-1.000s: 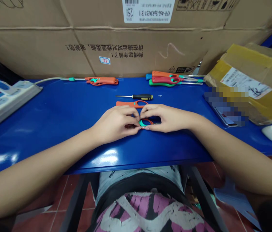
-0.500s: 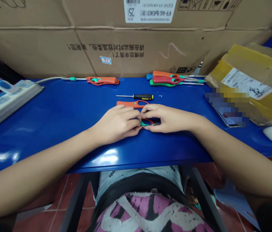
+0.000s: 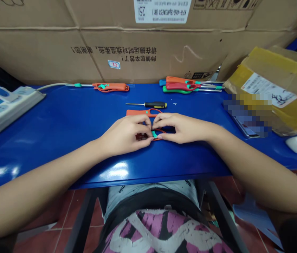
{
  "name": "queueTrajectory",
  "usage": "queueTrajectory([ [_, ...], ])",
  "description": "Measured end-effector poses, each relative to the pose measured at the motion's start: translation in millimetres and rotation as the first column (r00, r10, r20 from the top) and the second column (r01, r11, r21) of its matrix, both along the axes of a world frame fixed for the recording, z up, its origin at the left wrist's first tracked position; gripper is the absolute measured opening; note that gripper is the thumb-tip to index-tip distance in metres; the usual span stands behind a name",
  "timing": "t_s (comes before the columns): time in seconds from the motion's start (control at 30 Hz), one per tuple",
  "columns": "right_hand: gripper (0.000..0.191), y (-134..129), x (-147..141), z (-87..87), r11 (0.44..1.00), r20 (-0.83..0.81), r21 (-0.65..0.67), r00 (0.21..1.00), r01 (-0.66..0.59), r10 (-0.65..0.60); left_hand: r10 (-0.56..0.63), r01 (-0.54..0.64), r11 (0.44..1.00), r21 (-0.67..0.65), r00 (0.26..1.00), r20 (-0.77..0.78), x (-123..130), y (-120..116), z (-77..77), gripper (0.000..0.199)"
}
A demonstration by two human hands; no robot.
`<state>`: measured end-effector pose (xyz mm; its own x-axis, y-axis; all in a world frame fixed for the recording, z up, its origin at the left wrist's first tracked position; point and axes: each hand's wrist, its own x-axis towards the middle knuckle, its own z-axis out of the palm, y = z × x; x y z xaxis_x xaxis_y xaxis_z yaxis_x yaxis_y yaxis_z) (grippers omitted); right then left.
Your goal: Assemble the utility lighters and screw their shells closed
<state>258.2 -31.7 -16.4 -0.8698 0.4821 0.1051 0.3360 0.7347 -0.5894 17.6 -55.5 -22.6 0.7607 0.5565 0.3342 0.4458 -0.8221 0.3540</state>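
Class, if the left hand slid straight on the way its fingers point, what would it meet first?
The left hand would probably meet the green piece at its fingertips, then the right hand just beyond; depth there is unclear.

Top [image 3: 164,230] pink, grey, black patterned; pale lower garment [image 3: 153,188], black lettering; forearms bare.

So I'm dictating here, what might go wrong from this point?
The left hand and right hand crowd around the small green part, so it might slip out of place, perhaps unnoticed, since fingers hide much of it. The orange shell lies just beyond them and could get knocked. The screwdriver lies loose behind that shell and might roll if bumped.
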Motion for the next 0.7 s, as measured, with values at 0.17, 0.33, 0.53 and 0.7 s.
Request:
queueTrajectory([
  [0.17, 0.025, -0.1, 0.2, 0.2, 1.0, 0.014, -0.004, 1.0, 0.008, -0.008, 0.048, -0.035, 0.991, -0.132, 0.994, 0.097, 0.5, -0.4, -1.2, 0.009],
  [0.33, 0.024, 0.9, 0.2, -3.0, 0.999, -0.006, -0.019, 1.0, 0.03, -0.03, 0.121, -0.079, 0.971, -0.227, 0.976, 0.179, 2.3, 3.1, -2.8, 0.011],
  [0.53, 0.023, 5.9, 0.9, -7.1, 0.99, -0.06, -0.125, 0.996, 0.063, -0.07, 0.197, -0.137, 0.919, -0.37, 0.972, 0.128, 4.2, 4.5, -3.6, 0.018],
  [0.7, 0.025, 7.8, 0.8, -6.3, 0.978, -0.066, -0.188, 0.992, 0.091, -0.105, 0.211, -0.13, 0.87, -0.476, 0.97, 0.121, 3.1, 7.0, -4.6, 0.015],
])
